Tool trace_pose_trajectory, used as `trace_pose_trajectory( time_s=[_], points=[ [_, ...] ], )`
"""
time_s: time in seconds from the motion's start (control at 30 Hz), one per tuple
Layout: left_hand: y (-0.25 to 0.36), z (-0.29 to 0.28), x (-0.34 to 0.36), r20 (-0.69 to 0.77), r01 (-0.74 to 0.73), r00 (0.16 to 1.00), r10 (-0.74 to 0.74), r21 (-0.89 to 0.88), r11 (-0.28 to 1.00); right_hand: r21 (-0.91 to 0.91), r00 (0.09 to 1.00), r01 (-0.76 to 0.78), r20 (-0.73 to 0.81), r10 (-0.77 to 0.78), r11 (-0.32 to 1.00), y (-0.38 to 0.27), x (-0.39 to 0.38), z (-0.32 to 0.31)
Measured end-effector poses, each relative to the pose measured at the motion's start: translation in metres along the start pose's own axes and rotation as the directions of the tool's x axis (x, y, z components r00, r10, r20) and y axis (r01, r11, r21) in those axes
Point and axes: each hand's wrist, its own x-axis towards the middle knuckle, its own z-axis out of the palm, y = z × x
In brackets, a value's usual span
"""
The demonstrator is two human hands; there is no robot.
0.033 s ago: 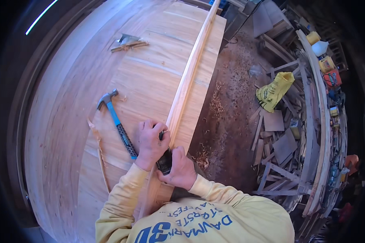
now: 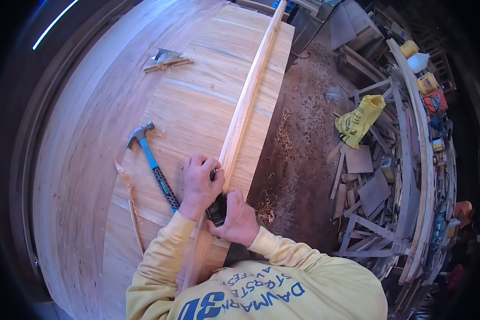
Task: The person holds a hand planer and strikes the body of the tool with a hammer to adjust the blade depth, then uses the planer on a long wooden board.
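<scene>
Both hands grip a black hand plane (image 2: 217,208) that sits on a long, narrow wooden strip (image 2: 245,101). My left hand (image 2: 200,184) is closed over the plane's front end. Behind it, my right hand (image 2: 236,220) wraps the rear end, its thumb side against the body. The hands cover much of the plane, so its sole and blade are hidden. The strip runs away from me along the right side of a broad wooden tabletop (image 2: 197,114). Left of my left hand lies a claw hammer (image 2: 153,165) with a blue and black handle.
A thin sliver of wood (image 2: 134,218) with a curled shaving lies left of the hammer. Farther back are a metal piece and wood scraps (image 2: 168,63). Curled shavings (image 2: 284,138) litter the floor. At right are a yellow bag (image 2: 360,121), offcuts (image 2: 376,189) and a crowded shelf (image 2: 417,160).
</scene>
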Motion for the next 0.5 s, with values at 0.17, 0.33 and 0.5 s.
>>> trace_pose_trajectory(
  time_s=[0.17, 0.33, 0.5],
  points=[
    [-0.005, 0.039, 0.065, -0.03, -0.066, 0.997, 0.066, -0.012, 0.998, -0.058, 0.999, -0.024, -0.046, 0.021, 0.998, 0.026, 0.053, -0.026],
    [-0.008, 0.058, 0.114, 0.013, -0.049, 0.999, 0.049, -0.016, 0.999, -0.034, 0.994, -0.062, -0.09, 0.059, 0.997, 0.04, 0.094, -0.042],
    [-0.006, 0.055, 0.102, -0.025, -0.117, 0.993, 0.116, -0.014, 0.993, -0.055, 0.989, -0.01, -0.145, 0.002, 0.998, 0.042, 0.081, -0.033]
  ],
)
